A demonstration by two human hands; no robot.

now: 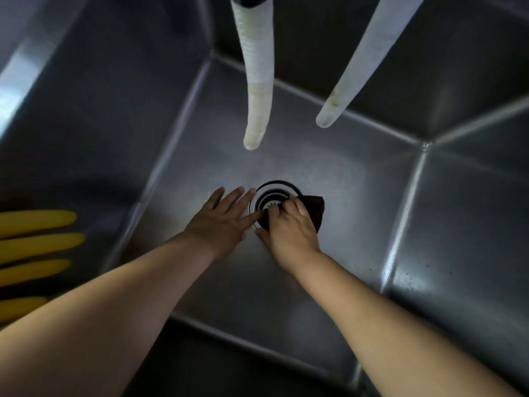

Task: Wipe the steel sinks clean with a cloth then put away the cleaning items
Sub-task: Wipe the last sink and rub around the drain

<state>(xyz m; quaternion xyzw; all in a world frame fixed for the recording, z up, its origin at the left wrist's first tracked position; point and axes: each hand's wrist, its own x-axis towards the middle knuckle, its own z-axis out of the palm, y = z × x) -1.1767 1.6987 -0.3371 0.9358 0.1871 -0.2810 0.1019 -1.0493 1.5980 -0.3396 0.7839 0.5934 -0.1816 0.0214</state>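
Hands at drain of steel sink [329,173], dark cloth [315,207] under right hand [289,227].

Right hand: fingers curled over the dark reddish-brown cloth, gripping it and pressing it onto the near right part of the round drain strainer [272,196]; one corner of the cloth sticks out to the right of the knuckles. Left hand [220,216]: fingers straight, flat on the sink floor just left of the drain, holding nothing; its forefinger reaches toward the strainer rim and touches or nearly touches the right hand, cannot tell which. Two pale ribbed hoses hang over the basin from above: left hose [254,81] ends above the floor behind the drain, right hose [363,61] slants down toward the back wall. Yellow rubber glove [37,245] fingers lie at the left edge, on the sink's left side.
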